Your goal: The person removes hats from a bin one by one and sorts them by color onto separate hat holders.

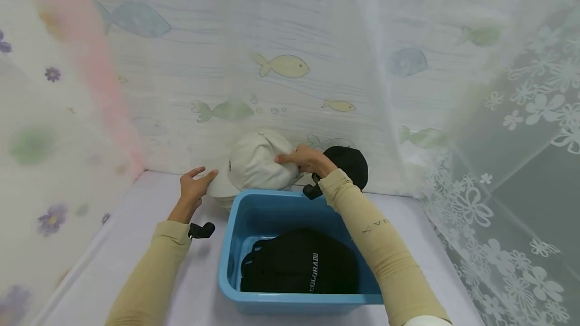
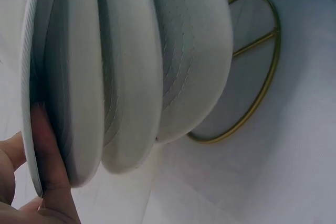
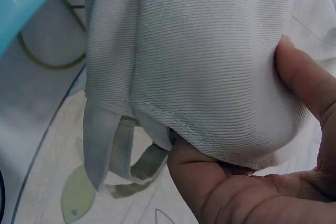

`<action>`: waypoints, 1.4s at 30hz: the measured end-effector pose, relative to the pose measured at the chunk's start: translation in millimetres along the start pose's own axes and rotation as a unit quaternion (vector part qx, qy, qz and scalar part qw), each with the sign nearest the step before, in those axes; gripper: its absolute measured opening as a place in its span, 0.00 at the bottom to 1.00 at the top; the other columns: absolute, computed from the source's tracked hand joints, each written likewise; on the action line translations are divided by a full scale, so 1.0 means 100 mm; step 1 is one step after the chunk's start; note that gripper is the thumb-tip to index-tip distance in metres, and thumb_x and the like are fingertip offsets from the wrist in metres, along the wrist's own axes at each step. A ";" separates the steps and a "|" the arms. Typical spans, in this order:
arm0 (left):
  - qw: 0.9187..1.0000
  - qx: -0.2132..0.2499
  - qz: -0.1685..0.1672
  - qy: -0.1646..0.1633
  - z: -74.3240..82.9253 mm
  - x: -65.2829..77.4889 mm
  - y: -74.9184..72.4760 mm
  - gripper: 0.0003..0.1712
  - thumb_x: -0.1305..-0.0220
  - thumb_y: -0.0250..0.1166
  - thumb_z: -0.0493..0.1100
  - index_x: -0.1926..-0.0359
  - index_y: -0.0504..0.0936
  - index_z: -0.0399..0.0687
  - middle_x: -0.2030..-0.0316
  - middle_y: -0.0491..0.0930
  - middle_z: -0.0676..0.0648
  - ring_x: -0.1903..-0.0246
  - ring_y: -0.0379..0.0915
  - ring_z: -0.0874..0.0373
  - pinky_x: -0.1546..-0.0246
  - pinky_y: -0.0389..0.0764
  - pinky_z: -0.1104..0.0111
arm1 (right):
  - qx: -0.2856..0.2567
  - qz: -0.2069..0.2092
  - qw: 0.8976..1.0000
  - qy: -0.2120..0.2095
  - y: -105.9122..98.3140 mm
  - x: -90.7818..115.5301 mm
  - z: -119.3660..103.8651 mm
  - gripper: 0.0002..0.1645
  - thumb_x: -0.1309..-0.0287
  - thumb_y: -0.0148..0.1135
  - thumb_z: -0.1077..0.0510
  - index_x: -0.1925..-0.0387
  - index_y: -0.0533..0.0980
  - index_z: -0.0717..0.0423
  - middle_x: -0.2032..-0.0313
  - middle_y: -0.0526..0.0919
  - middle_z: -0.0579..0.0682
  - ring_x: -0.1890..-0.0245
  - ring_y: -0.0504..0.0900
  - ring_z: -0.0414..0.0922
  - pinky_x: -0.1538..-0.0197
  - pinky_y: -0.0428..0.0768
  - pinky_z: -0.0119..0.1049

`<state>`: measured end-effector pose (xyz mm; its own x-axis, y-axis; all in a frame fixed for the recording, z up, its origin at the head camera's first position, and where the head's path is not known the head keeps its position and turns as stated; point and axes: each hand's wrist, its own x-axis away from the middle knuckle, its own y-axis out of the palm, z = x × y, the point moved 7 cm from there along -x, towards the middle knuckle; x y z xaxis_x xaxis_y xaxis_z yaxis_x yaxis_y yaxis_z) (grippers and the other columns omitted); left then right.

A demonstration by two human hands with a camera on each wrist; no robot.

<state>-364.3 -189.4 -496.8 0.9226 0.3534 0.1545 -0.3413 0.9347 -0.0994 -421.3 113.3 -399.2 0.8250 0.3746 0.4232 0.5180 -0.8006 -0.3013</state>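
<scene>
A stack of white baseball caps (image 1: 260,162) sits behind the basin, brims pointing left. My left hand (image 1: 195,187) pinches the outermost brim (image 2: 30,145), with its fingers tucked between that brim and the one below. On the opposite side, my right hand (image 1: 308,159) grips the back of the outermost cap (image 3: 210,66), thumb on the crown and fingers curled under the lower edge. Straps of the caps (image 3: 102,148) hang beside those fingers. Under the brims, part of a gold wire stand (image 2: 274,66) shows.
A blue plastic basin (image 1: 228,245) stands in front, holding black caps (image 1: 281,260), one lettered COLORADO. Another black cap (image 1: 353,165) is behind my right wrist. The white-covered table (image 1: 199,286) meets fish-printed curtains (image 1: 290,24) at the back.
</scene>
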 end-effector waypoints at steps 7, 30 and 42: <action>0.999 0.019 0.026 0.004 0.01 0.08 -0.04 0.40 0.29 0.66 0.51 0.26 0.64 0.34 0.33 0.69 0.29 0.40 0.75 0.42 0.66 0.79 0.81 | -0.005 0.003 1.000 -0.016 0.01 0.03 -0.01 0.44 0.36 0.70 0.54 0.30 0.58 0.69 0.34 0.65 0.63 0.40 0.76 0.58 0.35 0.77 0.52; 1.000 -0.015 -0.008 0.008 -0.02 0.06 -0.01 0.38 0.28 0.64 0.49 0.27 0.63 0.31 0.35 0.69 0.26 0.43 0.77 0.42 0.69 0.82 0.80 | 0.026 -0.025 0.999 -0.034 0.06 0.06 0.06 0.37 0.31 0.65 0.51 0.34 0.61 0.68 0.40 0.70 0.62 0.49 0.79 0.54 0.40 0.81 0.49; 0.996 -0.077 -0.024 0.024 -0.03 0.04 -0.10 0.43 0.27 0.61 0.55 0.28 0.62 0.25 0.50 0.79 0.24 0.81 0.79 0.70 0.75 0.84 0.76 | -0.002 -0.032 0.999 -0.027 0.14 0.03 0.04 0.37 0.32 0.65 0.52 0.33 0.62 0.68 0.38 0.70 0.63 0.46 0.78 0.56 0.38 0.80 0.52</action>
<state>-357.0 -197.2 -498.1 0.9458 0.3032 0.1166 -0.2688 0.9320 -0.2432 -410.8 105.1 -405.1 0.8014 0.4501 0.3940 0.5691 -0.7764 -0.2707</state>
